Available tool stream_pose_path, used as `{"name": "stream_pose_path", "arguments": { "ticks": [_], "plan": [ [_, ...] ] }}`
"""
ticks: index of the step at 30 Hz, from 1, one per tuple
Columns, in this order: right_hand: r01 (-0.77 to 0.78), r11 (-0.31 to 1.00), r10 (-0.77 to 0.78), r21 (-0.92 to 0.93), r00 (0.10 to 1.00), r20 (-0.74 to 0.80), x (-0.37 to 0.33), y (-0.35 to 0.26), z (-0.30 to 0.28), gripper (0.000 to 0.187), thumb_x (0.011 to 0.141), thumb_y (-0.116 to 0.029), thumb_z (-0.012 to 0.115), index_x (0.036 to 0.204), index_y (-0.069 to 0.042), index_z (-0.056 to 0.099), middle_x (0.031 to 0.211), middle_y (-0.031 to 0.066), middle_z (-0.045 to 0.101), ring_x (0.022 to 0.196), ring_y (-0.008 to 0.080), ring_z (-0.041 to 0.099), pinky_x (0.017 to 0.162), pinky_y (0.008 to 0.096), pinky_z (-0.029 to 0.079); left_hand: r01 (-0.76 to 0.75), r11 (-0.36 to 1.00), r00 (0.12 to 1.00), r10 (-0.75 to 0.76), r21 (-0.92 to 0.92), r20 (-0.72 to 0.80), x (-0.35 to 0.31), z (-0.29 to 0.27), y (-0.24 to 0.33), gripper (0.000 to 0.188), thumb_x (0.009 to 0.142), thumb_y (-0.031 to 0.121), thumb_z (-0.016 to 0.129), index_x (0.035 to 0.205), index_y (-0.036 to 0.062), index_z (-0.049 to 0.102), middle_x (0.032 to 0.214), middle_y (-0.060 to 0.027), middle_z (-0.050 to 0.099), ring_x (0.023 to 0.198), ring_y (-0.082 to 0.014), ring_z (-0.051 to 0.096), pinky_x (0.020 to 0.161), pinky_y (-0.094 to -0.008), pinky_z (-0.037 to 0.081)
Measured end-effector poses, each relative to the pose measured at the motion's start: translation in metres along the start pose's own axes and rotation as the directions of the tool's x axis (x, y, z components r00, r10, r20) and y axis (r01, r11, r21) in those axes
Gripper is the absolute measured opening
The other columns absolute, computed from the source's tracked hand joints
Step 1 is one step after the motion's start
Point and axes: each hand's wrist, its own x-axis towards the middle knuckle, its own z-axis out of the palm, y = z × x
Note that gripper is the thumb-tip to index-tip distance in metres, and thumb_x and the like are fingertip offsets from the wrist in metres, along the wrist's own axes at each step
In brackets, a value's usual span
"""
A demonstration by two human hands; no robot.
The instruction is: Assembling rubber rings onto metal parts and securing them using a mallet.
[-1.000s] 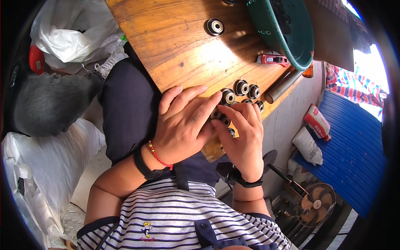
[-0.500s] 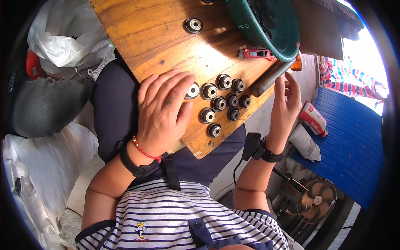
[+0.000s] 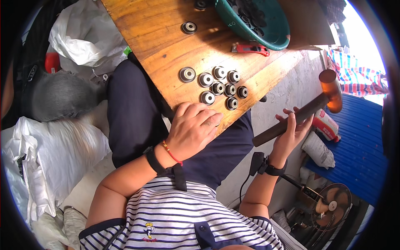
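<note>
My left hand is at the near corner of the wooden table. Its fingers curl over a small black roller wheel, almost wholly hidden beneath them. Just beyond it stands a cluster of several similar black roller wheels with silver bearing centres. Off the table's right edge, my right hand holds a mallet by its dark handle, some fingers loose. The mallet's orange-brown head points up and to the right.
A green basin of black parts stands at the far side, a red utility knife before it. One more roller wheel sits farther back. White sacks are on the left; a fan stands low right.
My right hand has picked the mallet up from the table's right edge and raised it. My left hand has moved nearer, from beside the cluster onto the nearest wheel. The view has shifted slightly.
</note>
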Motion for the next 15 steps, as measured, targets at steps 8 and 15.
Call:
{"name": "stream_pose_path", "arguments": {
  "ticks": [8,15],
  "plan": [
    [0.273,0.866,0.119,-0.419,0.702,0.702,-0.072,-0.036,-0.045,0.036,0.083,-0.010,0.072,0.113,-0.002,0.055,0.088,0.0152,0.064,0.069,0.0262,0.064,0.063,0.0335,0.051,-0.065,0.990,0.994,0.076,-0.125,0.082,-0.014,-0.019,-0.013,0.071,0.073,0.021,0.078,0.134,0.0048,0.047,0.128,-0.0119,0.056,0.117,-0.0295,0.053,0.103,-0.0437,0.037],
    [0.272,0.917,-0.056,-0.293,0.814,0.579,-0.103,-0.051,-0.055,0.027,0.090,-0.015,0.068,0.107,0.002,0.056,0.087,0.0124,0.064,0.070,0.0220,0.062,0.065,0.0334,0.050,-0.130,0.939,0.990,0.107,-0.320,-0.087,-0.027,-0.018,-0.027,0.082,0.077,0.024,0.078,0.142,0.0032,0.034,0.136,-0.0193,0.050,0.121,-0.0347,0.050,0.101,-0.0449,0.038]
  ]
}}
